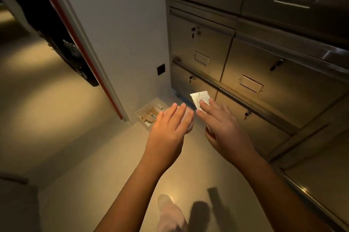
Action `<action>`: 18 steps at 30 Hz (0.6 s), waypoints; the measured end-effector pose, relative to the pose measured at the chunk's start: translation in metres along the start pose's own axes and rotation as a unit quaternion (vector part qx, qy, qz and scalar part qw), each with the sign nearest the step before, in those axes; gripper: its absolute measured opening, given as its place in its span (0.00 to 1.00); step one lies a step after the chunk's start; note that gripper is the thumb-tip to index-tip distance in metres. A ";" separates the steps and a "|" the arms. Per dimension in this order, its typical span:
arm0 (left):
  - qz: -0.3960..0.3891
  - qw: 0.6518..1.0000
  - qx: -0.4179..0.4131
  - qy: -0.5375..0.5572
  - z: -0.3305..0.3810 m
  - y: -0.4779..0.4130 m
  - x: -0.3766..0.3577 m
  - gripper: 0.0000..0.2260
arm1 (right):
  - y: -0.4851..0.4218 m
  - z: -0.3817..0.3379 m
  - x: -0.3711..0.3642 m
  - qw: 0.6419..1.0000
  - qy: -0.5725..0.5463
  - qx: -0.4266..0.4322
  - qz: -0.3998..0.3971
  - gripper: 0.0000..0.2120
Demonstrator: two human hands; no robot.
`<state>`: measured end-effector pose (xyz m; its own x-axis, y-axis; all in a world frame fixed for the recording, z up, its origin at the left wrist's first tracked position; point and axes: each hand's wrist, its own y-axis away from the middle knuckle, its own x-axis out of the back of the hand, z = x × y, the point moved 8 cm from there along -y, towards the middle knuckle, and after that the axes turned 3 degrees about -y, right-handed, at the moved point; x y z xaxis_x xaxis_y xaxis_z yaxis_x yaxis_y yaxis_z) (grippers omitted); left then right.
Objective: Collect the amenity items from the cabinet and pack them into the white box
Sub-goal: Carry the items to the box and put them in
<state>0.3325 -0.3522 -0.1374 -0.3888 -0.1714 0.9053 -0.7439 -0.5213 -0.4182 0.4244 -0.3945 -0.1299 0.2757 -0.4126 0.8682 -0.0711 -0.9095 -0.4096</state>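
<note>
Holding a small white packet (199, 99) out ahead, the right hand (221, 126) pins it under the forefinger, with the thumb tucked beneath. The packet's long side points away from the person, and its free end sticks out past the fingertips.

The white box (146, 105) sits open on the floor, in the corner where the wall meets the cabinet (255, 61) of metal drawers. The packet is to the right of the box and a little beyond it, in front of the cabinet's lowest drawers, and by my reckoning well above the floor.

The left hand (170, 126) is the nearer one to the box. It hangs palm down over the box's right part and hides it, fingers fairly straight and close together. Something pale shows under those fingers; I cannot tell whether it is gripped or only lies behind the hand. A few tan items (148, 117) lie in the part of the box that shows.

As I judge it, the coming move is a carry leftward and down to the box, and the left hand sits across that path.
</note>
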 end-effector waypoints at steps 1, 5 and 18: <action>0.003 1.000 0.001 0.000 -0.017 -0.012 -0.003 0.26 | -0.020 0.002 -0.007 1.000 0.000 0.000 -0.002 0.25; 0.001 1.000 0.015 0.008 -0.081 -0.061 -0.011 0.26 | -0.095 0.011 -0.027 1.000 0.002 0.000 0.001 0.26; -0.011 0.997 0.073 -0.003 -0.215 -0.160 -0.062 0.26 | -0.257 0.051 -0.104 0.999 -0.032 0.033 -0.028 0.26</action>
<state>0.3588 -0.0786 -0.1424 -0.3696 -0.1634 0.9147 -0.6648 -0.6413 -0.3832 0.4631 -0.1151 -0.1291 0.3380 -0.3555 0.8714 0.0090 -0.9247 -0.3807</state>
